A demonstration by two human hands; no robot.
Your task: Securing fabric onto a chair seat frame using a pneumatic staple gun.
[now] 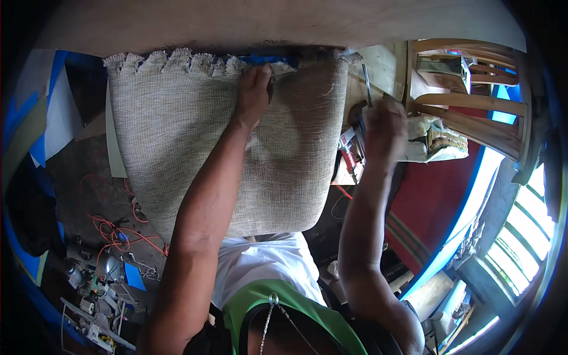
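Note:
A beige woven fabric [160, 136] covers a broad padded piece, its frayed top edge lying against a pale panel [284, 18], with bits of blue showing between. My left hand [254, 94] grips that edge near the middle, fingers closed on the fabric. Right of the fabric my right hand [386, 127], slightly blurred, is closed round a thin metal tool [367, 83] held upright; its handle is hidden in my fist. A red pneumatic stapler or nailer [349, 154] lies on a ledge just left of that hand.
Wooden chair frames [473, 103] and a pale bundle with a foam-like inside [444, 145] are at the upper right, above a red sheet [429, 201]. Orange hoses [112, 231] and several power tools [106, 272] lie on the floor at lower left. A barred window [520, 231] is at far right.

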